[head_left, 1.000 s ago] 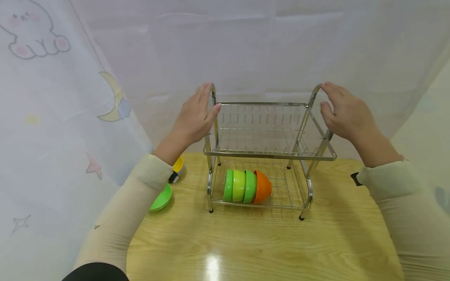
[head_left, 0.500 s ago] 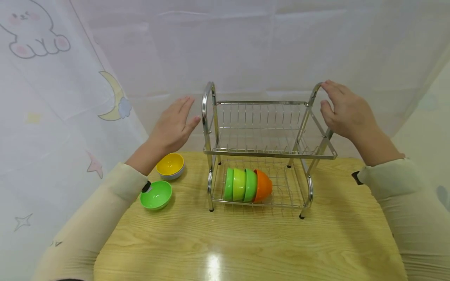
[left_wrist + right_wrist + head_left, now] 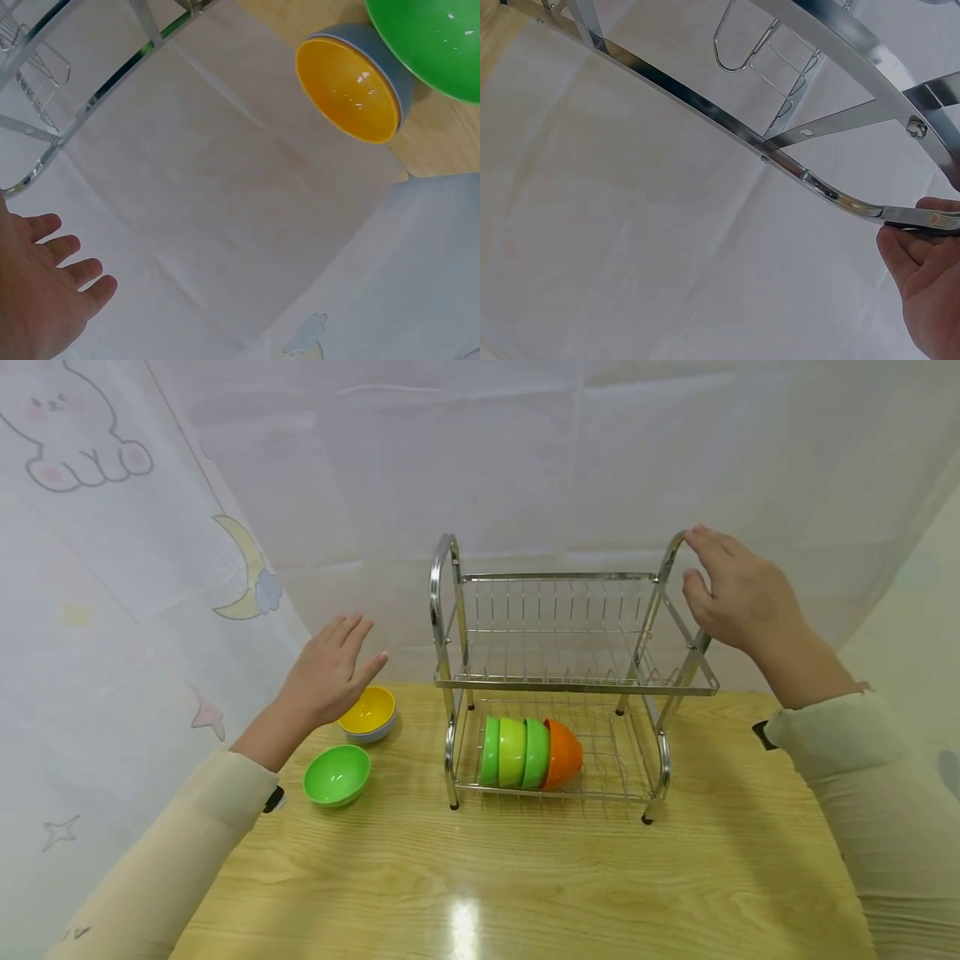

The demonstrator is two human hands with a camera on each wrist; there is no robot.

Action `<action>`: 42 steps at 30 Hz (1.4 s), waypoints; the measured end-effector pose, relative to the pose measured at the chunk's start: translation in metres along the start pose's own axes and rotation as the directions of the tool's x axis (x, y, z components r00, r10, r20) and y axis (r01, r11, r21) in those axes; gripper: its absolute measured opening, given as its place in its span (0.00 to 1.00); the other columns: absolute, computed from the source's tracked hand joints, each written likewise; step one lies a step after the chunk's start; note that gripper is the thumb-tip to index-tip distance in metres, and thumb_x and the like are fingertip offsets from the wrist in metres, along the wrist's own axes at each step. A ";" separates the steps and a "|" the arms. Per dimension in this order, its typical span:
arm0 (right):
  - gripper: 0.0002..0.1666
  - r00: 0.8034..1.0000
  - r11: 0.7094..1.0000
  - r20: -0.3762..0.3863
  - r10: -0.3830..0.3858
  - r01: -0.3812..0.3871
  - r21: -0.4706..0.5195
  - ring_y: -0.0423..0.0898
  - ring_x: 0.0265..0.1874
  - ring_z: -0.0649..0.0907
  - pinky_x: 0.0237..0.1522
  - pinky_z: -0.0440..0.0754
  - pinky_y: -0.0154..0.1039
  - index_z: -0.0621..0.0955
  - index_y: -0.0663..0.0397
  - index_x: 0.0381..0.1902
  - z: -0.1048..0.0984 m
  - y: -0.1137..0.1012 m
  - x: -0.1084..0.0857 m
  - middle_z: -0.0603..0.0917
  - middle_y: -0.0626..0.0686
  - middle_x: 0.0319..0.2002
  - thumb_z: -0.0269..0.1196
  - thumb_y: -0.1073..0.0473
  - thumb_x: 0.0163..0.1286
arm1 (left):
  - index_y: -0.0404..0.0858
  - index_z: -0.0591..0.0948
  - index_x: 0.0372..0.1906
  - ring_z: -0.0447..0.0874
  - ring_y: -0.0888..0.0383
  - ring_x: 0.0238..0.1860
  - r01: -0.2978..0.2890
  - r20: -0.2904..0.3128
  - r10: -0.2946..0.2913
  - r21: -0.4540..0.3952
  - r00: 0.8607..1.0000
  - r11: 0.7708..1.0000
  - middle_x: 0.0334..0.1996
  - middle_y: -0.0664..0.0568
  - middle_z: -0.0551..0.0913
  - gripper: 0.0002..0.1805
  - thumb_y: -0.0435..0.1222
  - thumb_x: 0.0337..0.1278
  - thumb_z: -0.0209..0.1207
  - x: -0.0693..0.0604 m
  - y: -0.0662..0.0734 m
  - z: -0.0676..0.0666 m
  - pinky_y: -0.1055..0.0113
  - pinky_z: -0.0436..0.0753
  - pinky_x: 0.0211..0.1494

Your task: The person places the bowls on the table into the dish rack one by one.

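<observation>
Moved left, away from rack at frame centre: left hand, fingers spread, holding nothing, near yellow bowl at centre-left. Upper right: right hand, fingers straight, touching rack.

Left hand away from the rack

One second back: fingers up at the rack's left end loop, covering part of it. Half a second back: out to the left, thumb just beside the loop. Now lower, farther left, well apart from it; loop fully visible. Sleeve swung left too. Green bowl, earlier part-covered, now whole; yellow bowl, mostly hidden at first, now largely exposed.
</observation>
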State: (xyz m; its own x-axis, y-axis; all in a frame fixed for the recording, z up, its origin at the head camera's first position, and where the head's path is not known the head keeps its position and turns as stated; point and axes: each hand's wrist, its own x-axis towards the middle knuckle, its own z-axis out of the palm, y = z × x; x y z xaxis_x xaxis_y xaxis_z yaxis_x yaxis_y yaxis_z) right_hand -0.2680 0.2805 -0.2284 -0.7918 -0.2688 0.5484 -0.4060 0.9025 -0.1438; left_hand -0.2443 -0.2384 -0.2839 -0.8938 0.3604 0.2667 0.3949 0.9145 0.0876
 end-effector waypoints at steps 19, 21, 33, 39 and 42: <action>0.33 0.998 0.999 0.063 0.032 -0.033 0.010 0.64 0.75 0.62 0.68 0.63 0.68 0.58 0.60 0.79 -0.001 -0.001 0.001 0.59 0.63 0.78 0.40 0.54 0.81 | 0.28 0.56 0.78 0.49 0.32 0.78 0.064 0.063 -0.065 0.008 0.996 0.998 0.78 0.32 0.54 0.43 0.60 0.78 0.38 -0.042 -0.030 0.028 0.39 0.53 0.78; 0.33 0.998 0.999 0.060 0.031 -0.032 0.012 0.65 0.75 0.62 0.68 0.63 0.68 0.58 0.61 0.79 -0.001 -0.001 0.001 0.59 0.63 0.78 0.40 0.54 0.81 | 0.28 0.55 0.78 0.49 0.32 0.77 0.075 0.073 -0.075 0.007 0.994 0.997 0.78 0.32 0.54 0.44 0.60 0.78 0.38 -0.046 -0.033 0.032 0.39 0.53 0.78; 0.33 0.998 0.999 0.060 0.037 -0.039 0.019 0.66 0.74 0.62 0.68 0.63 0.69 0.58 0.60 0.79 -0.002 -0.001 0.000 0.59 0.63 0.78 0.41 0.54 0.82 | 0.26 0.55 0.77 0.52 0.30 0.76 0.121 0.124 -0.120 0.004 0.985 0.993 0.77 0.30 0.55 0.45 0.61 0.77 0.39 -0.070 -0.050 0.057 0.36 0.55 0.76; 0.33 0.998 0.999 0.052 0.036 -0.037 0.022 0.66 0.74 0.63 0.67 0.64 0.69 0.58 0.61 0.79 -0.002 -0.001 -0.001 0.59 0.64 0.78 0.41 0.54 0.81 | 0.24 0.55 0.77 0.55 0.29 0.74 0.152 0.152 -0.147 -0.023 0.977 0.988 0.76 0.28 0.55 0.47 0.61 0.76 0.40 -0.080 -0.055 0.073 0.35 0.58 0.74; 0.33 0.998 0.999 0.053 0.033 -0.034 0.023 0.66 0.74 0.62 0.68 0.63 0.69 0.58 0.61 0.79 -0.002 -0.001 0.000 0.59 0.64 0.78 0.41 0.54 0.82 | 0.24 0.54 0.77 0.55 0.28 0.74 0.171 0.175 -0.163 -0.035 0.971 0.985 0.76 0.27 0.54 0.47 0.61 0.76 0.42 -0.085 -0.055 0.079 0.33 0.60 0.72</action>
State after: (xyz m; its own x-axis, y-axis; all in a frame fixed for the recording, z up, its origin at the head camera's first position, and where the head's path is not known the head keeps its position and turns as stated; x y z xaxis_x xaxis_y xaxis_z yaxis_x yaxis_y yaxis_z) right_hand -0.2661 0.2800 -0.2267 -0.8278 -0.2569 0.4987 -0.3892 0.9032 -0.1808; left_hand -0.2072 -0.3051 -0.3876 -0.9693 0.2334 0.0769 0.2432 0.9557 0.1655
